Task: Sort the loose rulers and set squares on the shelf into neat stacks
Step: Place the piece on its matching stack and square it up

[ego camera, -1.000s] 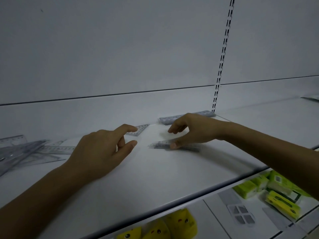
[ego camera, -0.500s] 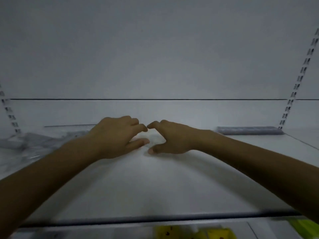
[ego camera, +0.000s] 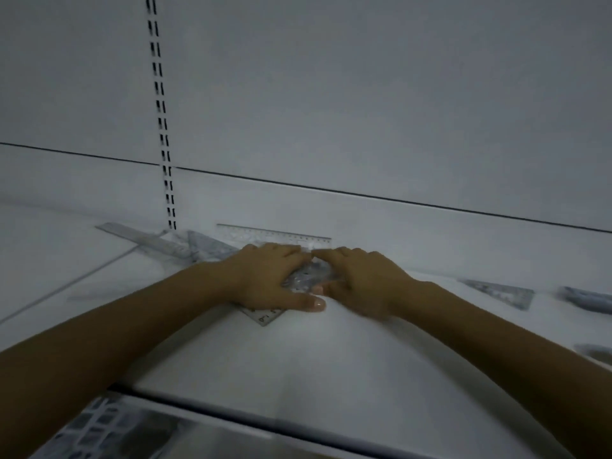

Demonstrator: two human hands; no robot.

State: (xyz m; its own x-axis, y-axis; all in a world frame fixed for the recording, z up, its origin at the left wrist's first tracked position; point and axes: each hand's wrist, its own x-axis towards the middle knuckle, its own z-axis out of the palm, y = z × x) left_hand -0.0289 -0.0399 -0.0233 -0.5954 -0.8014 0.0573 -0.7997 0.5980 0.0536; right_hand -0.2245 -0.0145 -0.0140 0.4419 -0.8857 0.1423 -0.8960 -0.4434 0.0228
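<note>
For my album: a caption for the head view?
Left hand and right hand hold a clear set square on the white shelf, a ruler behind.

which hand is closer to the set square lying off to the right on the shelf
Right. The right hand lies left of that set square, bare shelf between them; the left hand is farther left, beyond the right hand.
</note>
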